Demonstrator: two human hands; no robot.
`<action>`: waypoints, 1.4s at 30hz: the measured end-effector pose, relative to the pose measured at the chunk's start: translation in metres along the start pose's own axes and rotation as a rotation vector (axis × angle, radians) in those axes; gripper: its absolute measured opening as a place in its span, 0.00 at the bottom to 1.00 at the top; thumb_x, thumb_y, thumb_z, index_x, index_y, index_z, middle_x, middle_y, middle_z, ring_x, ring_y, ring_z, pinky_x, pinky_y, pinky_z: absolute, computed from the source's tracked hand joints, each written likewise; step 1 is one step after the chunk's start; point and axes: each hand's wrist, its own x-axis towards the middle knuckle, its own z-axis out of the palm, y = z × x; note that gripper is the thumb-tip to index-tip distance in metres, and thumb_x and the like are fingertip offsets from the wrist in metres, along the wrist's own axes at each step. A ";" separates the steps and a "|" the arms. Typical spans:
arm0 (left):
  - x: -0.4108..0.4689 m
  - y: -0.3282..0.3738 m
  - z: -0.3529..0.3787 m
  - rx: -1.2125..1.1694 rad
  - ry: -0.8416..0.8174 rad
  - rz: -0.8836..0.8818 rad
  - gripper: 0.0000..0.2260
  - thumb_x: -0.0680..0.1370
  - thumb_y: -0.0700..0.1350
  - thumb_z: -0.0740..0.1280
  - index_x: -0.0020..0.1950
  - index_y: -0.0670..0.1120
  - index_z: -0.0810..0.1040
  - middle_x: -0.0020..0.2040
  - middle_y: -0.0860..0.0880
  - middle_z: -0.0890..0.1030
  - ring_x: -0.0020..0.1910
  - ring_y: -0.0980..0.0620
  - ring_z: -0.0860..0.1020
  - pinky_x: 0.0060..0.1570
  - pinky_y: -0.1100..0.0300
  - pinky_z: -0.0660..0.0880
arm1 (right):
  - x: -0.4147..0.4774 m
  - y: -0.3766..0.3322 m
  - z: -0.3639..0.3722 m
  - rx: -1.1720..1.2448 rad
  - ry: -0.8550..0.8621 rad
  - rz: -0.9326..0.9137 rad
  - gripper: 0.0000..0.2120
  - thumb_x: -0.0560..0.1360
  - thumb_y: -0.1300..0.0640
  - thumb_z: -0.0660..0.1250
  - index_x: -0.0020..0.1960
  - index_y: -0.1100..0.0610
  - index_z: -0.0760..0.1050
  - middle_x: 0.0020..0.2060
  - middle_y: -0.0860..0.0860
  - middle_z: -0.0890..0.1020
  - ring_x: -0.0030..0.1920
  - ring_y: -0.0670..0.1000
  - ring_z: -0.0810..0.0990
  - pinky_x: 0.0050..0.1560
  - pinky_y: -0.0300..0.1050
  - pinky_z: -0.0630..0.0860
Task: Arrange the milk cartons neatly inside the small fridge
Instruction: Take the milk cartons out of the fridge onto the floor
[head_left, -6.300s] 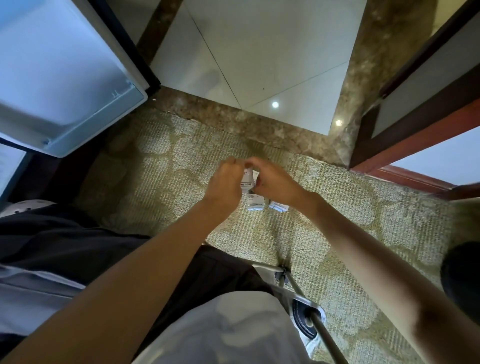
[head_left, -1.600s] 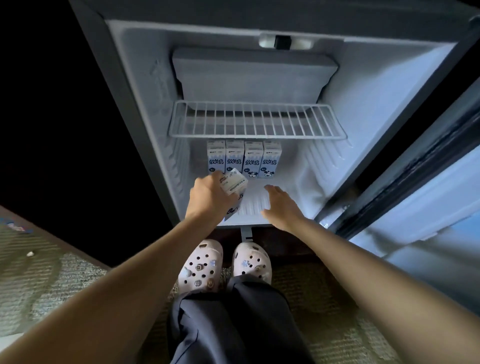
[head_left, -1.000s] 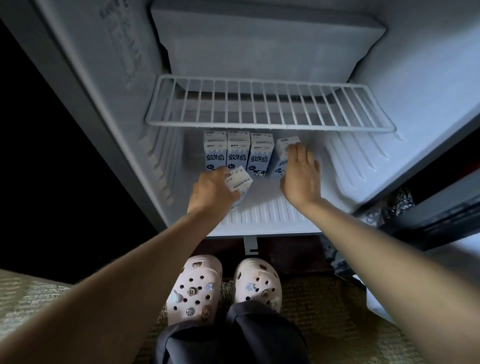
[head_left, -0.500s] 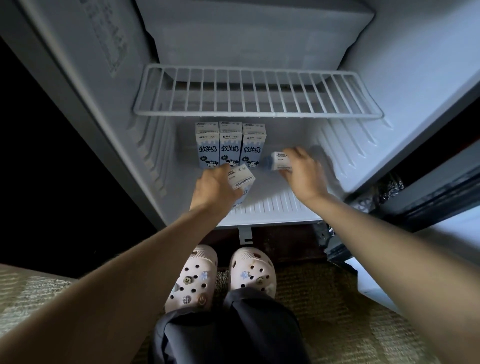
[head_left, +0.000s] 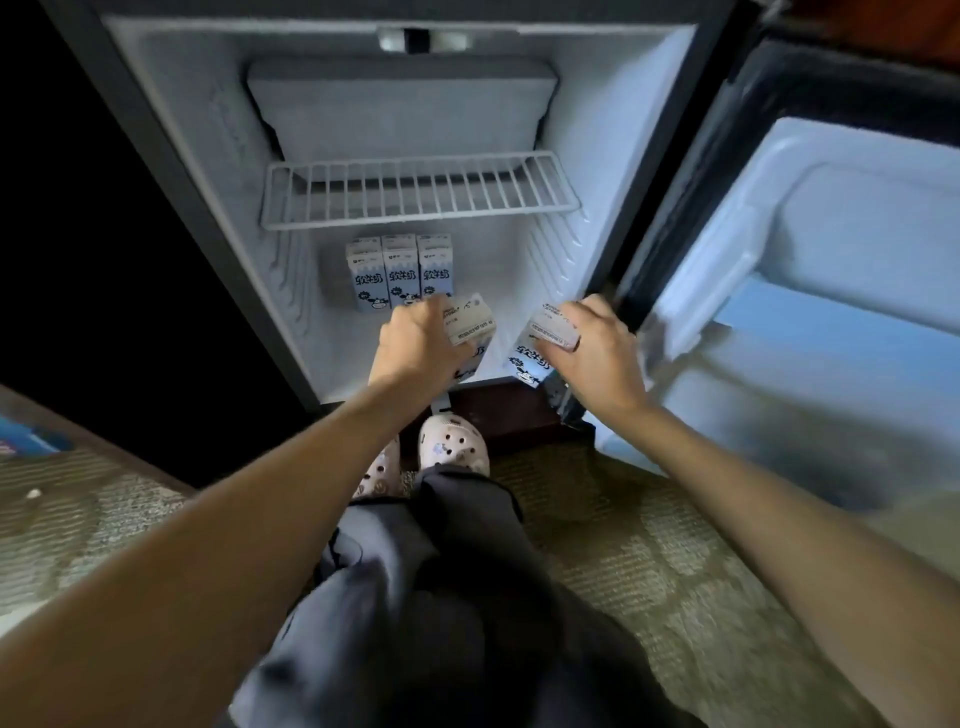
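1. A patterned beige carpet (head_left: 649, 545) is covering the floor across the lower frame, and darkness is filling the upper left.
2. The fridge (head_left: 597, 156) is standing open at the top centre, with its door (head_left: 831, 260) hanging wide on the right of the frame.
3. A wire shelf (head_left: 415, 189) is spanning the fridge at mid height, beneath a grey box (head_left: 400, 109) at the back.
4. Below the shelf, a row of three cartons (head_left: 399, 273) is standing upright on the fridge floor, left of centre, sides touching and printed faces toward the camera.
5. The left hand (head_left: 415, 348) is gripping a fourth carton (head_left: 470, 325), fingers curled round it. This carton is tilting at the front of the fridge floor, just right of the row.
6. The right hand (head_left: 597, 353) is clamping a fifth carton (head_left: 545, 338) by its top end. It is leaning with its lower end pointing down and left, at the front right corner of the fridge.
7. The hands are staying apart, with a gap between their two cartons. Whether either carton is touching the fridge floor cannot be told.
8. Pale clogs (head_left: 454, 441) and dark trousers (head_left: 441, 597) are showing in the lower centre.
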 end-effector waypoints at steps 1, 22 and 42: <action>-0.012 0.010 -0.003 0.000 -0.008 0.025 0.17 0.73 0.44 0.70 0.59 0.41 0.74 0.55 0.40 0.79 0.54 0.40 0.77 0.53 0.52 0.75 | -0.013 0.000 -0.015 0.007 0.007 0.006 0.16 0.72 0.53 0.70 0.53 0.63 0.76 0.50 0.57 0.75 0.47 0.57 0.77 0.42 0.40 0.65; -0.262 0.208 0.128 0.110 -0.476 0.611 0.11 0.75 0.46 0.69 0.51 0.41 0.75 0.51 0.40 0.81 0.49 0.41 0.78 0.41 0.54 0.71 | -0.343 0.133 -0.209 -0.025 0.164 0.584 0.20 0.72 0.56 0.69 0.61 0.62 0.73 0.50 0.56 0.74 0.48 0.54 0.75 0.47 0.41 0.67; -0.417 0.204 0.284 0.467 -0.912 0.838 0.16 0.74 0.44 0.70 0.60 0.41 0.73 0.58 0.41 0.79 0.56 0.44 0.77 0.46 0.56 0.73 | -0.610 0.227 -0.148 -0.043 0.289 1.386 0.15 0.74 0.56 0.67 0.57 0.64 0.74 0.56 0.62 0.76 0.51 0.60 0.79 0.50 0.47 0.75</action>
